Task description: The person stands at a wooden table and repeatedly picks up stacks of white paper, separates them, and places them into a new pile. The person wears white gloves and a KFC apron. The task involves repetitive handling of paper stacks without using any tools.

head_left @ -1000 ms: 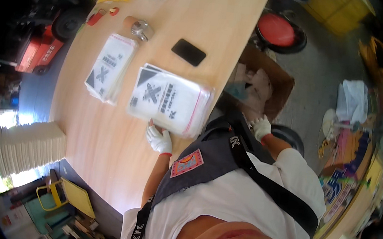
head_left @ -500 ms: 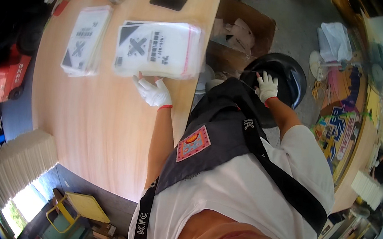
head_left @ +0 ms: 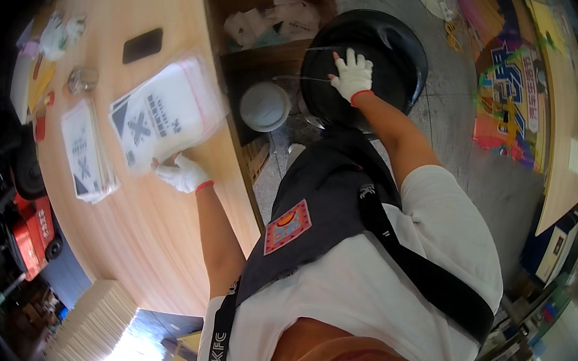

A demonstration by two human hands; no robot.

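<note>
My left hand [head_left: 181,174] pinches the near edge of the clear printed packet [head_left: 167,113] lying on the table [head_left: 133,234]. Right hand [head_left: 352,76] spread flat on the black round bin [head_left: 366,68] beside it. Likely mid-transfer; next calls for lifting the packet cleanly across.

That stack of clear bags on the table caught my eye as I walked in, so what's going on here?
A person in white gloves stands at a wooden table. Their left hand grips the near edge of a stack of clear printed bags, which looks blurred. Their right hand reaches out to the side and rests on the round black seat of a stool beside the table. A second pile of the same bags, a black phone and an open cardboard box lie nearby.
</note>
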